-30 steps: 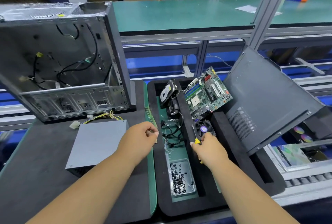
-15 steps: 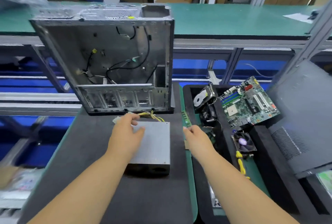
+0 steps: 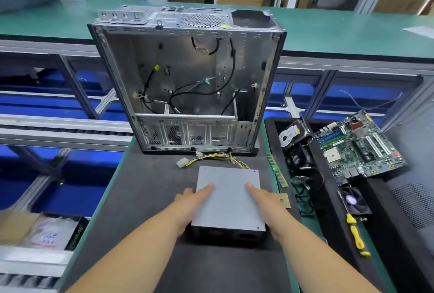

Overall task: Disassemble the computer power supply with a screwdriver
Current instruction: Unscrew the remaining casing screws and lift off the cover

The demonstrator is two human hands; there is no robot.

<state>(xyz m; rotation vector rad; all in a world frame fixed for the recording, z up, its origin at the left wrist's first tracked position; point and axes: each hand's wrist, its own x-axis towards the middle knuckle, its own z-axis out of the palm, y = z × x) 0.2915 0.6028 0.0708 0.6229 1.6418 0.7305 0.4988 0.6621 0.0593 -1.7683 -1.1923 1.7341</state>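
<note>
Far left, off the bench (image 3: 122, 210) edge: blurred carton (image 3: 42, 234) with a bagged item inside.
Dark mat covers the bench; open case (image 3: 187, 81) stands upright at its far end, side panel off, loose black cables inside.
Just in front of the case: yellow/black wire bundle (image 3: 211, 157) with a white plug, running to the back of the PSU (image 3: 229, 198).
PSU flat on the mat, centre, grey top up, dark vented face toward the camera.
Left hand (image 3: 192, 201) on the PSU's left edge, fingers straight, index tip lying on the top plate, thumb off to the side. Not curled round anything.
Right hand (image 3: 265, 198) mirrored on the right edge, fingers straight, tip on the top plate. Both flat, one each side, box between them.
Just right of the right hand: CPU chip (image 3: 284, 201) on the green strip; RAM stick (image 3: 277, 170) beyond it.
Right again, black foam tray (image 3: 328, 234): hard drive (image 3: 291, 135) at the far end, cable tangle below it, motherboard (image 3: 359, 144) propped at an angle, fan (image 3: 354, 201) nearer.
Screwdriver (image 3: 357, 236), yellow handle, lying in the tray below the fan, well apart from both hands.
</note>
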